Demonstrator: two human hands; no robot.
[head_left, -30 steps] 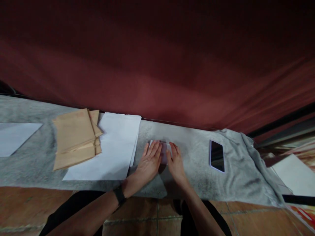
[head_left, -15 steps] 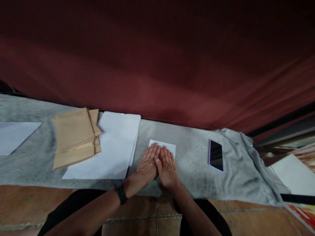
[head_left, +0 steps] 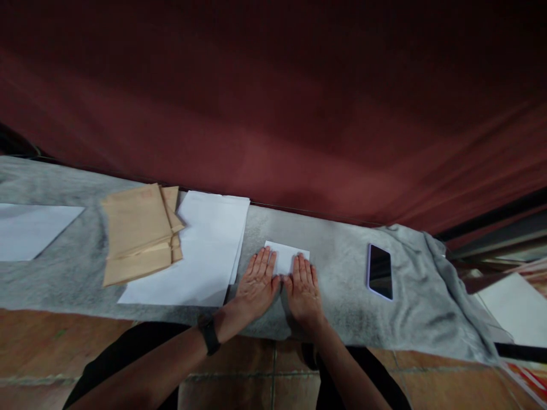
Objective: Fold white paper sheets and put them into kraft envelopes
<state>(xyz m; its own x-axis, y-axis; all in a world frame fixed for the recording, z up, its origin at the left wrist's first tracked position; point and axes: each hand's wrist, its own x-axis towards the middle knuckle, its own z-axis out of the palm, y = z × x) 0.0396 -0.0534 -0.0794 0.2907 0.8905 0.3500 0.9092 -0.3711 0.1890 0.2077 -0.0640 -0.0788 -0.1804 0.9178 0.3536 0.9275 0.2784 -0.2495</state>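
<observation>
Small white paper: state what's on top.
Left hand and right hand lie over the small paper at either side; its upper middle shows bare. What they cover is hidden.

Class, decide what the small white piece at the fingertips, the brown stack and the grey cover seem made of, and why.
Small white piece: matt paper or thin card, by its straight edges and unshiny face. Brown stack: probably dull kraft paper, judging by the tan colour and sharp corners. Grey cover: soft, napped fabric, perhaps fleece, since it looks mottled and wrinkles.
</observation>
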